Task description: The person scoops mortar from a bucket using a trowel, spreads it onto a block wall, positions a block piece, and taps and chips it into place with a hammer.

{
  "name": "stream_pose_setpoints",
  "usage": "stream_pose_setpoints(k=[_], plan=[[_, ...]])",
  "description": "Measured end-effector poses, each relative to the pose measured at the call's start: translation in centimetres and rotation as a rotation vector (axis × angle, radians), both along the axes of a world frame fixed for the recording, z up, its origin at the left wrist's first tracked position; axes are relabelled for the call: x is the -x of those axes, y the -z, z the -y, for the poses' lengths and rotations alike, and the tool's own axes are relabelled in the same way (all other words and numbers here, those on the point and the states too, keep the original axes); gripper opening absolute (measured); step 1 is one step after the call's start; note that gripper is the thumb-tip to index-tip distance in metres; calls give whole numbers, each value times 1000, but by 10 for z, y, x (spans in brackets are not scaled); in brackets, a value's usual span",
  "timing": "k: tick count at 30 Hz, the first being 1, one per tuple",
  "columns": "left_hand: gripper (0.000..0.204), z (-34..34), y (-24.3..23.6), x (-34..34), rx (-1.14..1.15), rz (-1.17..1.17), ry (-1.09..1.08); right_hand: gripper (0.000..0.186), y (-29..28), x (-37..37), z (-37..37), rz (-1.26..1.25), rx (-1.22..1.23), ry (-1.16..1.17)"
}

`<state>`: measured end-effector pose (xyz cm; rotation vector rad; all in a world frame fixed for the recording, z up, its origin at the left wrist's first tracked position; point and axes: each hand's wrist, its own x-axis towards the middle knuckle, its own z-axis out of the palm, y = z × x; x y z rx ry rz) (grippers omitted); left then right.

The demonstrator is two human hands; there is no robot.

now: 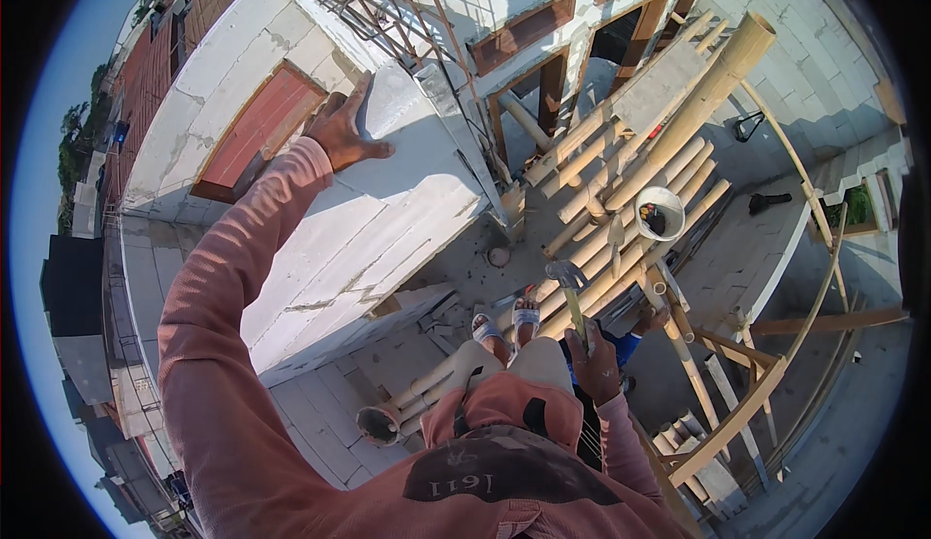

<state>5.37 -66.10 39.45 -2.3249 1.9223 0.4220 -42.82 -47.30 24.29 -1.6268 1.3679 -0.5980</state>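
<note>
My left hand point(344, 136) rests with fingers and thumb spread on the edge of a smooth pale block point(412, 102) at the top of a white block wall point(330, 238). Low and right of centre, my right hand point(593, 366) is closed around the handle of a hammer point(573, 308). The hammer's dark head points away from me, over the bamboo poles. A metal upright point(485, 175) runs along the block's right side.
My sandalled feet stand beside a bamboo pole platform point(606, 224) high above the floor. On it are a white bucket point(659, 214) with small items and a trowel point(616, 240). Rebar point(441, 30) sticks up beyond the wall. Another person's hand point(652, 321) shows below, right.
</note>
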Motion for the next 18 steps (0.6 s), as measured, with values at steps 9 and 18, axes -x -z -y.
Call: stream_pose_setpoints(k=[9, 18], plan=[[131, -9, 10, -8, 27, 30, -134, 31, 4, -12, 24, 41, 95, -64], [130, 1, 1, -13, 59, -117, -48, 29, 55, -67, 30, 328, -315, -23]])
